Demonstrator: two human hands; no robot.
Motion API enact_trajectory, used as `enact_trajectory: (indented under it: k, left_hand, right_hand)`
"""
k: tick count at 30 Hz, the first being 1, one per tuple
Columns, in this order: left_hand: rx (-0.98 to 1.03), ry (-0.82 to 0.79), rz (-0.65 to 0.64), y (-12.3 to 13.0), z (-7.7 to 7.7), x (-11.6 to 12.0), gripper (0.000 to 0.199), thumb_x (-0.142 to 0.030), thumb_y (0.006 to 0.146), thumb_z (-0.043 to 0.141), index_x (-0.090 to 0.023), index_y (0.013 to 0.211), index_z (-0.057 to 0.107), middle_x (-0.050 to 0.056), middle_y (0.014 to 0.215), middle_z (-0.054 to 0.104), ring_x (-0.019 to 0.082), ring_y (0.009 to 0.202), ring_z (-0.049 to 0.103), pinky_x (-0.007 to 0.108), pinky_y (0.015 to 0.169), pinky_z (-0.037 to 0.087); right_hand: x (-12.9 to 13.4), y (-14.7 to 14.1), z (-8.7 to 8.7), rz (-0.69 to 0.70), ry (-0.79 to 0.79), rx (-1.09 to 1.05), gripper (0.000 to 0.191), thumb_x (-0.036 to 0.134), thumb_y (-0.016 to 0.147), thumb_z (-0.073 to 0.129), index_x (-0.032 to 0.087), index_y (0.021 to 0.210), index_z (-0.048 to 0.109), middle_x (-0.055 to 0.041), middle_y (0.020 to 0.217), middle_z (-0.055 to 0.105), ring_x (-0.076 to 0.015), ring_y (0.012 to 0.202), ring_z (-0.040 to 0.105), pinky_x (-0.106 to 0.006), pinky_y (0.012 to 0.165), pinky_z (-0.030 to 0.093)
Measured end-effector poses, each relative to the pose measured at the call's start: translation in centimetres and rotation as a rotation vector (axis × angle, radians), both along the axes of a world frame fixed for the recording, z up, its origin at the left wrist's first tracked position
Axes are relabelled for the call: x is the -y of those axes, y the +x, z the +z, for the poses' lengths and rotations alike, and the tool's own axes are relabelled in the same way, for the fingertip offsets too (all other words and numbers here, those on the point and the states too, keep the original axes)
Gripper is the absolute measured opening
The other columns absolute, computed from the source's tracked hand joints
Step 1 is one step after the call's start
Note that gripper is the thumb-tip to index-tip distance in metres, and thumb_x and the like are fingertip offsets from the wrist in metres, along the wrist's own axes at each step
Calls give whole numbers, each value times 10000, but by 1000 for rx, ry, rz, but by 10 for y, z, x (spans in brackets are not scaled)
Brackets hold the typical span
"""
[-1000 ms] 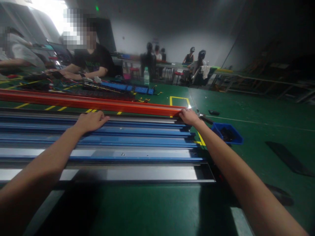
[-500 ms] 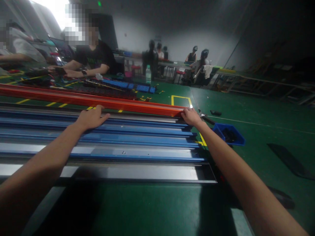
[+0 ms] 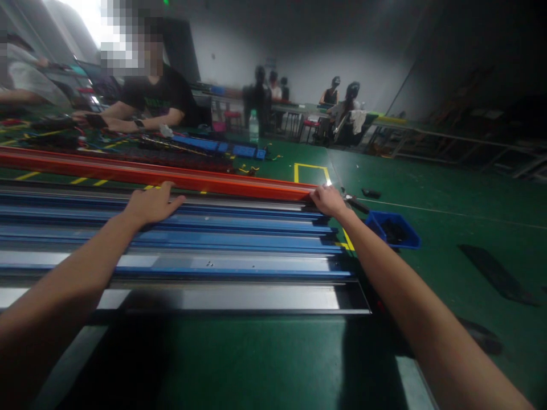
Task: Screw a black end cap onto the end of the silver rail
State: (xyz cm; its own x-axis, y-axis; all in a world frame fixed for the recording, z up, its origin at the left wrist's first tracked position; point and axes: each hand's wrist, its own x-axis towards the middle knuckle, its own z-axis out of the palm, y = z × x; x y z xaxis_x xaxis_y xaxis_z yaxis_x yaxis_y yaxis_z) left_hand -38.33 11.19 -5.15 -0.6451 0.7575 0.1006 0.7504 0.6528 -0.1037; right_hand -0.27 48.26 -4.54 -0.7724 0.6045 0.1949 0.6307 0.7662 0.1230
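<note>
Several long metal profiles lie side by side across the green table. My left hand [image 3: 150,206] rests on top of the blue profiles [image 3: 239,219], its thumb stretched out and its fingertips at the dark back profile beside the orange one. At the right end of the long orange profile [image 3: 239,183], my right hand [image 3: 328,200] has its fingers curled round the end; their undersides are hidden. Closer to me lie a silver-and-blue profile [image 3: 273,263] with small holes and a wide silver profile [image 3: 256,296] with a dark end.
A blue bin [image 3: 395,228] with dark parts stands right of my right hand, near a dark-handled tool [image 3: 356,204]. Behind the orange profile are a blue strip assembly [image 3: 213,146], loose wires and a bottle [image 3: 253,126]. Across the table a person in black [image 3: 158,94] works.
The whole view has shifted slightly, so everything sits a little further left and up. Both hands keep their places on the profiles.
</note>
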Motion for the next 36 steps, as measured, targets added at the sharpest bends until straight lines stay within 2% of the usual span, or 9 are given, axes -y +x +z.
enact_trajectory:
  k: [5,11,21,28,34,36]
  left_hand:
    - [-23,-30,-1,1,1,0,742,-614,1001,251,-49,1461,390,287,1172,702,453,1189,645,607,1010,445]
    - [-43,-56,12,2,3,-2,796,-615,1002,247,-26,1534,315,319,1177,698,457,1159,662,612,992,440]
    - [-68,-54,-3,1,1,-3,773,-591,1018,237,-98,1614,229,305,1243,685,441,1182,656,609,999,442]
    - [-64,-48,3,4,3,-3,771,-594,1016,257,-112,1618,246,304,1278,673,449,1190,648,617,1003,440]
    - [-48,-48,3,4,3,-2,767,-603,1015,240,-136,1623,268,299,1302,665,448,1201,635,626,999,434]
    - [-42,-51,-6,4,2,-2,739,-590,1017,233,-157,1609,327,283,1321,661,449,1213,625,628,997,434]
  right_hand:
    - [0,0,0,-16,-6,-1,554,443,1095,273,86,1230,675,-236,1247,675,-351,1163,608,-415,979,455]
    - [2,-1,2,-19,-20,0,585,473,1103,254,103,1200,696,-224,1218,696,-335,1125,638,-390,953,454]
    - [4,0,6,-11,-36,12,646,492,1109,202,130,1170,734,-202,1173,736,-306,1062,683,-343,890,463]
    - [5,-1,5,-37,-41,6,728,528,1102,149,129,1149,756,-211,1158,748,-318,1054,702,-345,881,475]
    - [5,-1,4,-54,-37,-2,727,545,1100,160,138,1143,761,-207,1172,750,-313,1095,690,-333,905,472]
    - [5,-1,4,-56,-38,-3,726,546,1100,161,138,1136,761,-207,1173,751,-310,1090,691,-330,900,474]
